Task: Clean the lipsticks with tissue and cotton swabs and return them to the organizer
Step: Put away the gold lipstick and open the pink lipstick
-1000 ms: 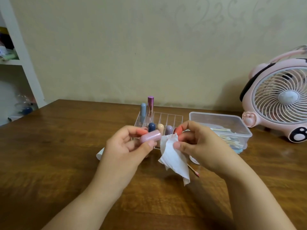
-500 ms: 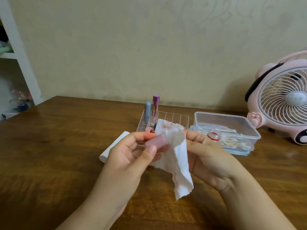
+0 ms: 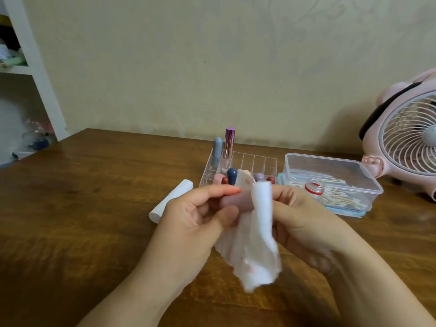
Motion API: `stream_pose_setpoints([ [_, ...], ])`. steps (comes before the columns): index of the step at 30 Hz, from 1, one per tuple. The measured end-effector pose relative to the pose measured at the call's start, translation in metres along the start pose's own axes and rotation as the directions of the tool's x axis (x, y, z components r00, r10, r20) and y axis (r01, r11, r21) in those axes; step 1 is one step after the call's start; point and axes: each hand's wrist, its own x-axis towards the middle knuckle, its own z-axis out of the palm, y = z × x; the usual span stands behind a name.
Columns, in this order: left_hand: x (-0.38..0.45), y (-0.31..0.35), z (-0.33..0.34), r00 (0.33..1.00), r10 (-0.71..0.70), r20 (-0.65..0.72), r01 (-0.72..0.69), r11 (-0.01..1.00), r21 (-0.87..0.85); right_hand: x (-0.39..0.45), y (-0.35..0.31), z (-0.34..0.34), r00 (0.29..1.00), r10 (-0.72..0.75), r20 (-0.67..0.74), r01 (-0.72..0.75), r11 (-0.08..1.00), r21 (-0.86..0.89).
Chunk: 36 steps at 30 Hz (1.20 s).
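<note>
**Over the table, both hands on one lipstick**

At the far left edge a white shelf unit [image 3: 35, 74] stands against the wall. On the wooden table [image 3: 82, 208], a white roll of tissue [image 3: 171, 201] lies just left of your hands. Your left hand [image 3: 188, 223] pinches a mauve lipstick [image 3: 236, 201] between thumb and index finger, holding it roughly level above the table. Its right end disappears into a crumpled white tissue [image 3: 256, 244], stained pink in spots, which your right hand [image 3: 302, 220] wraps round it with curled fingers; the two hands are close together, joined by the lipstick.

Just beyond your hands sits the clear organizer [image 3: 250, 161]. Its far left compartments hold a grey-blue lipstick [image 3: 217, 152] and a metallic pink lipstick [image 3: 228, 142], both upright. Several more tubes stand in its near row, partly hidden behind the tissue.

Right of the organizer, a clear lidded box [image 3: 330, 178] holds cotton swabs [image 3: 339, 201] and a small jar [image 3: 315, 188] with a red rim. At the far right stands a pink fan [image 3: 405, 142].
</note>
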Motion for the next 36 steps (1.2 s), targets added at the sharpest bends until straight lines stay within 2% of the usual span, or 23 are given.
stream_pose_setpoints([
  [4, -0.0007, 0.0028, 0.0003, 0.999, 0.004, 0.052, -0.003, 1.0, -0.018, -0.0012, -0.0016, -0.0003, 0.998, -0.061, -0.026, 0.058, 0.994, -0.091],
  [8, -0.0008, 0.0059, 0.0024, 0.997, -0.073, 0.005, 0.073, 0.994, -0.081, -0.0043, -0.0023, -0.0007, 0.983, -0.173, -0.064, 0.155, 0.963, -0.221],
  [12, -0.0009, 0.0059, 0.0016, 0.999, -0.047, -0.019, 0.048, 0.992, 0.114, -0.0082, -0.0059, 0.0036, 0.966, -0.253, -0.042, 0.226, 0.918, -0.327],
  [14, 0.0001, 0.0064, 0.0009, 1.0, -0.021, -0.012, 0.022, 0.991, 0.134, -0.0072, -0.0046, 0.0058, 0.968, -0.25, -0.021, 0.225, 0.902, -0.37],
  [17, 0.0011, 0.0082, 0.0003, 0.999, 0.02, 0.033, -0.021, 0.999, 0.046, -0.0065, -0.0036, 0.006, 0.976, -0.216, -0.018, 0.197, 0.917, -0.347],
  [20, 0.0, 0.0082, 0.0018, 0.999, -0.014, 0.04, 0.015, 1.0, -0.025, -0.0078, -0.0055, 0.0041, 0.976, -0.219, -0.007, 0.206, 0.925, -0.319],
  [23, -0.0011, 0.0056, 0.0013, 0.996, -0.082, 0.026, 0.081, 0.996, 0.038, -0.0086, -0.0067, 0.0048, 0.969, -0.244, 0.023, 0.236, 0.903, -0.36],
  [26, 0.0, 0.0052, -0.0011, 0.999, -0.029, -0.014, 0.031, 0.987, 0.156, -0.0087, -0.0062, 0.0055, 0.971, -0.237, 0.017, 0.224, 0.889, -0.399],
  [30, -0.0008, 0.0061, 0.0014, 0.997, 0.026, 0.066, -0.033, 0.994, 0.107, -0.0088, -0.0076, 0.0027, 0.972, -0.232, -0.029, 0.205, 0.905, -0.371],
  [33, -0.0011, 0.0058, 0.0025, 0.999, -0.024, 0.026, 0.022, 0.996, 0.085, -0.0091, -0.0083, 0.0039, 0.973, -0.229, -0.022, 0.204, 0.902, -0.381],
  [36, -0.0004, 0.0043, 0.0007, 0.999, -0.037, -0.01, 0.038, 0.979, 0.199, -0.009, -0.008, 0.0054, 0.973, -0.23, -0.022, 0.2, 0.887, -0.416],
])
